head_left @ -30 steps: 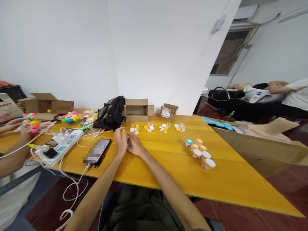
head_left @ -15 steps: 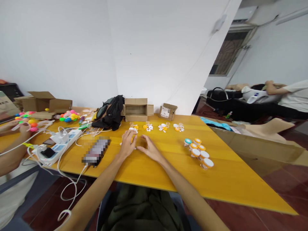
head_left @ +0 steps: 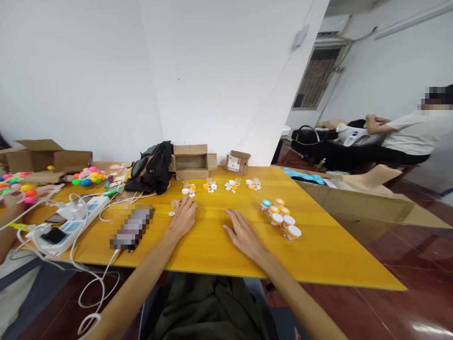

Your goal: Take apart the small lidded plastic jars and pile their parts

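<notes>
No legible text anywhere

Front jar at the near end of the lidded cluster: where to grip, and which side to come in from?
I'd take the front jar across its round body just under the white lid, coming from the near side. The other jars crowd its far side; the right hand, flat and open to its left, is closest.

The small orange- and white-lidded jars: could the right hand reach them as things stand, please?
Probably yes: the right hand lies flat beside the small lidded jars, only bare yellow tabletop between.
</notes>
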Motion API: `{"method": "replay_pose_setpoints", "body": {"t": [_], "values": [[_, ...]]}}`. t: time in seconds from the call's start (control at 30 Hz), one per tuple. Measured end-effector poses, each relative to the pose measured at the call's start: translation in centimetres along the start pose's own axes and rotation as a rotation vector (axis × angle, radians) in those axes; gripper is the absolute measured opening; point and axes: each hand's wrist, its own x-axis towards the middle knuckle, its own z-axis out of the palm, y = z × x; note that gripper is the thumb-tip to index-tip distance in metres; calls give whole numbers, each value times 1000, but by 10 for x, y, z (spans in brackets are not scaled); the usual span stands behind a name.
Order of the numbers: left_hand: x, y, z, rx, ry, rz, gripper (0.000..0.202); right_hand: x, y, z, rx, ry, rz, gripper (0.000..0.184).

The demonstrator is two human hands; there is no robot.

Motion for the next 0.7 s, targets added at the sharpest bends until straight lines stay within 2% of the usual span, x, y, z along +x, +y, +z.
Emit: {"method": "replay_pose_setpoints", "body": {"t": [0.07,0.13,0.23,0.33,0.47,0.7], "values": [[0,-2,0,19,0,-40,28,-9,3,-14,-169,62,-86,36],[1,-3,0,43,9,-76,30,-17,9,-30,-313,157,-90,32],[1,-6,-1,80,21,-131,33,-31,20,-55,-488,337,44,29],[2,-7,-2,104,19,-174,32,-44,31,-73,-566,429,201,40],[1,-6,-3,106,28,-173,24,-55,40,-82,-547,419,379,51],[-1,-6,-2,92,60,-215,20,-64,46,-79,-444,311,664,34]]}}
